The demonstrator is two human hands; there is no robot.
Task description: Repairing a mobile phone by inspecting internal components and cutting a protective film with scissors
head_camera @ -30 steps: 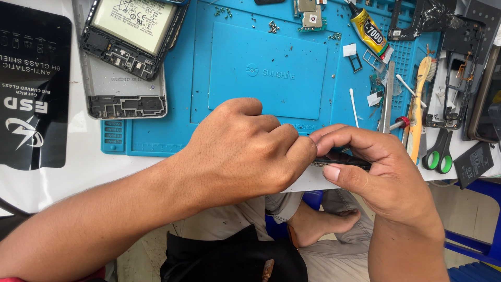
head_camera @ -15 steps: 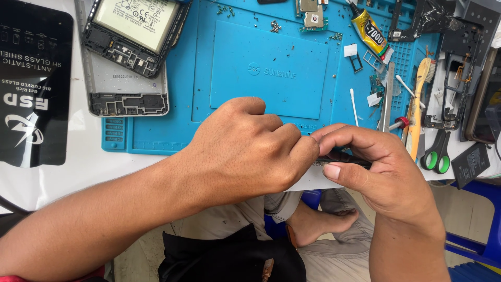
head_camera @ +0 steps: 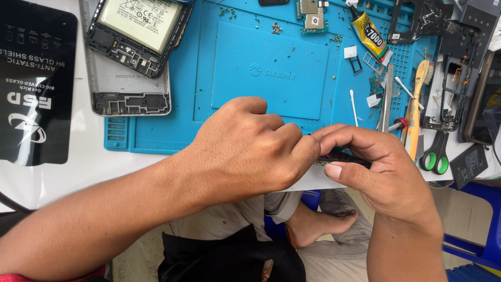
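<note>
Both hands meet just off the near edge of the blue silicone repair mat (head_camera: pixel 271 68), pinching a small, thin black part (head_camera: pixel 344 157) between them. The right hand (head_camera: pixel 386 177) clamps it narrowly between thumb and forefinger; the left hand (head_camera: pixel 250 151) is curled almost into a fist, its fingertips closed on the part's near end. The piece looks light, stiff and easy to snap or bend, so it is probably best held by its edges with gentle pressure. Its exact shape is mostly hidden by the fingers. Behind the hands lie an opened phone body with exposed battery (head_camera: pixel 138 31), a grey back frame (head_camera: pixel 130 86), a yellow glue tube (head_camera: pixel 371 34), green-handled scissors (head_camera: pixel 436 154), a yellow-handled brush (head_camera: pixel 417 104) and cotton swabs (head_camera: pixel 354 107). Loose tiny screws (head_camera: pixel 274 27) scatter the mat, easily knocked
</note>
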